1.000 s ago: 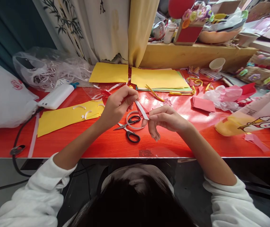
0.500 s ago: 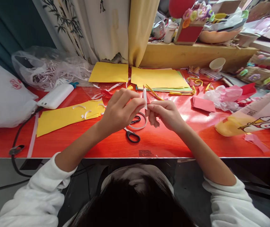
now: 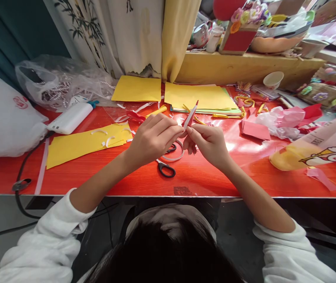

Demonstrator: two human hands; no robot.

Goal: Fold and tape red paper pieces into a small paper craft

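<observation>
Pinched between both hands above the table is a small pointed piece of red paper with a white strip along its edge. My left hand is closed, its thumb and fingertips at the lower left of the piece. My right hand grips the lower right side, with the other fingers curled under. Below the hands lie black-handled scissors, partly hidden by my left hand. A whitish ring, perhaps a tape roll, rests beside them. Behind the paper is a thin yellow tool.
Yellow sheets are stacked at the back, and yellow strips lie left with white scraps. A white power bank-like box and plastic bag stand left. Right are red paper squares, crumpled pink paper and a drink cup.
The paper piece has tilted from nearly upright to leaning right, showing more of its red side. Both hands still hold it, and the right hand has shifted slightly. The view has moved a little.
</observation>
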